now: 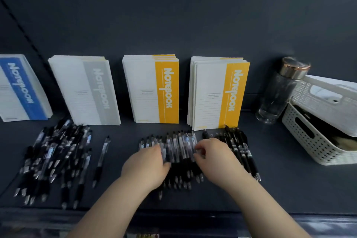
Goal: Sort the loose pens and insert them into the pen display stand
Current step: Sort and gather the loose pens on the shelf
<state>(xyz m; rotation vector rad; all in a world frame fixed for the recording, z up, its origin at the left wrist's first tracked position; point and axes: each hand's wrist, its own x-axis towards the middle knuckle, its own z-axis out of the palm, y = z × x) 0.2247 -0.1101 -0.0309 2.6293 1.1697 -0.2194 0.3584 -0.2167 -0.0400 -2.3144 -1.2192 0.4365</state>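
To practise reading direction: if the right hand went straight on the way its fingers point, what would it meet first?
The row of clear-barrelled pens: the right hand points up and left, and its fingertips seem to touch them, though blur leaves that unsure.

On the dark desk, the left hand and right hand grip a blurred row of clear pens from either side. A loose pen heap lies left, black pens right, and notebooks stand behind.
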